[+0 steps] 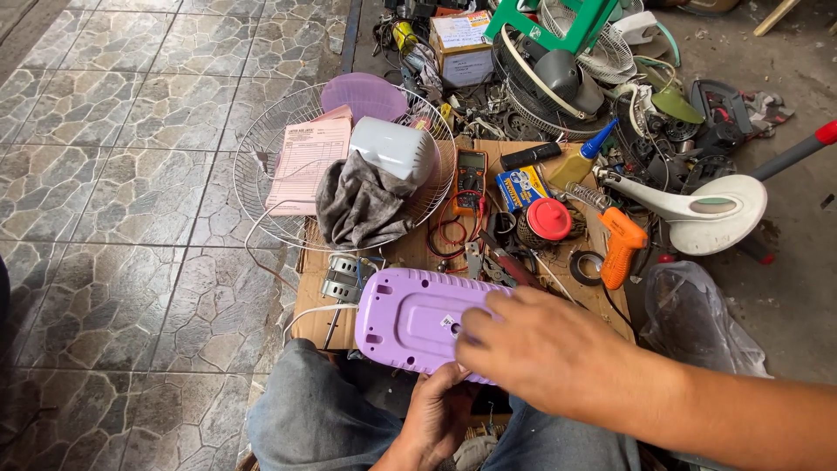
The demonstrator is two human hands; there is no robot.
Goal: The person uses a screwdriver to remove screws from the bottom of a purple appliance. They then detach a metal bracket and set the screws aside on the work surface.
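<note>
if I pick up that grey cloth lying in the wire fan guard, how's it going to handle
The grey cloth is crumpled in soft folds, so it will probably go floppy and sag. It looks light. It drapes against the white motor housing and wire fan guard, so it might snag on the wires.

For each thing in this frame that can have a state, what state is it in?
Purple plastic base: underside up, across the lap.
Left hand: gripping the base's near edge.
Right hand: resting on the base's right end.
Wire fan guard: lying flat, holding pink paper.
Grey rag: crumpled over the guard's rim.
Multimeter: face up.
</note>
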